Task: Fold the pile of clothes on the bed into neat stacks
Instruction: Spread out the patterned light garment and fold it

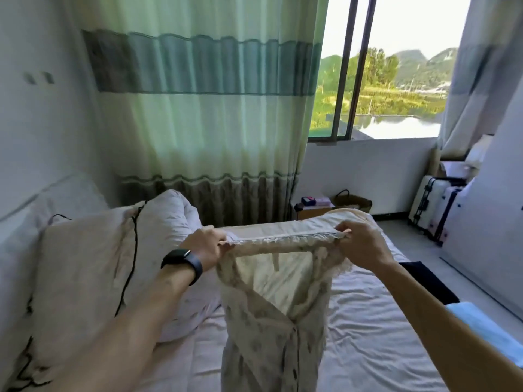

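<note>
Both hands, left hand [210, 244] and right hand [358, 244], pinch the dress [271, 315] by its top edge, hanging over the bed [368, 321]. Keep that edge taut and level, then lower it flat.

Cream garment [271, 321] with faint grey spots; green curtain [203, 108] banded teal; black wristband [182, 263].

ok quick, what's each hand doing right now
Left hand: pinches one end of the top edge of the cream spotted garment.
Right hand: pinches the other end, garment held up over the bed.
</note>
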The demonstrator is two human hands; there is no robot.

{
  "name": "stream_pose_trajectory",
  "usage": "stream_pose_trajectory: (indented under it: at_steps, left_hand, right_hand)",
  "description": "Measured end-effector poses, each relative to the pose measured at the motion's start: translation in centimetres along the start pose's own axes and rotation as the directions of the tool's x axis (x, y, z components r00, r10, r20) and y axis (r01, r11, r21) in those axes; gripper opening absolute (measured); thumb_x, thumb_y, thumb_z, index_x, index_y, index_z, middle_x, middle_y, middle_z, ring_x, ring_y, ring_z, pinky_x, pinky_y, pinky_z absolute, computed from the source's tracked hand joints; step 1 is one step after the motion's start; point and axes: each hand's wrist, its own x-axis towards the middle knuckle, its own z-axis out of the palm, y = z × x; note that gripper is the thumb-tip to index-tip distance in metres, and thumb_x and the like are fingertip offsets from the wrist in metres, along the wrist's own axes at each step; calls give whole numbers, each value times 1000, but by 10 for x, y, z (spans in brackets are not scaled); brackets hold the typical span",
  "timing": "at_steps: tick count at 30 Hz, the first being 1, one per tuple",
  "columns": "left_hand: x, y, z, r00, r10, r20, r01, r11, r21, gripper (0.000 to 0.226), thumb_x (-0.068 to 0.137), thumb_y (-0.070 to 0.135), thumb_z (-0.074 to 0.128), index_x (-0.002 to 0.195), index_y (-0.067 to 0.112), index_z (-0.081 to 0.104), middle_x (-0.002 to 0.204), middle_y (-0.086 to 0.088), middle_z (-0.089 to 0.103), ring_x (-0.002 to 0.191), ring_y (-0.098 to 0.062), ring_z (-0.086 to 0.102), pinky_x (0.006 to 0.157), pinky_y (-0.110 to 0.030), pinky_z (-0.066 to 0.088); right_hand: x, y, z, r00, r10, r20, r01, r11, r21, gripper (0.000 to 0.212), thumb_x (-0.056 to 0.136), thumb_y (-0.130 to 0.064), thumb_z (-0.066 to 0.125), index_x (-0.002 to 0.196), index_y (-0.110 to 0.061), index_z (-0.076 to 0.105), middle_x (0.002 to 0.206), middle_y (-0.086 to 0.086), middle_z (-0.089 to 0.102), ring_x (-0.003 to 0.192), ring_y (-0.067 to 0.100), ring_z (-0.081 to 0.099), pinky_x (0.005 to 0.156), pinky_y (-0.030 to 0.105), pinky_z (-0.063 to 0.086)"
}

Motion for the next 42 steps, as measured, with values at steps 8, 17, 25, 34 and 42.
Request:
stream_pose_trajectory:
  at_steps: [8,17,25,34,42]
  left_hand:
    - [-68,21,-30,858,-383,341,493,431,-756,15,102,14,52,105,14,67,97,-11,67,80,-24,63,66,-42,60]
    - [-101,11,-7,763,-342,549,614,115,-781,24,104,18,45,107,11,67,104,-21,68,86,-32,65,77,-48,59]
    - [-123,-7,15,784,-31,620,564,-383,-732,32,95,17,49,106,-6,69,104,-22,71,92,-33,72,78,-43,61]
    - [-111,9,15,909,-226,351,344,881,-325,32,71,33,89,92,16,72,81,6,71,73,-10,63,63,-21,48]
    - [-109,-2,9,939,-344,-28,338,932,-134,32,93,58,54,73,34,55,92,-3,70,84,-25,61,67,-31,39]
  right_hand:
    - [-31,1,-23,926,103,363,-238,905,352,9,94,-19,70,91,-14,77,76,5,75,66,18,73,53,30,58]
    - [-68,43,21,598,111,794,-757,403,514,24,85,-27,72,96,-7,79,99,16,75,86,33,74,76,53,61]
    - [-70,67,38,672,134,729,-740,157,653,29,99,-21,57,75,-7,58,53,8,54,40,16,53,39,25,45]
    - [-74,46,39,932,-116,342,114,993,27,34,74,-34,89,104,-27,74,97,-4,68,92,16,62,65,27,41]
    - [-42,45,21,918,-127,376,115,992,54,28,100,-40,60,82,-20,67,77,-4,61,72,17,55,62,31,39]
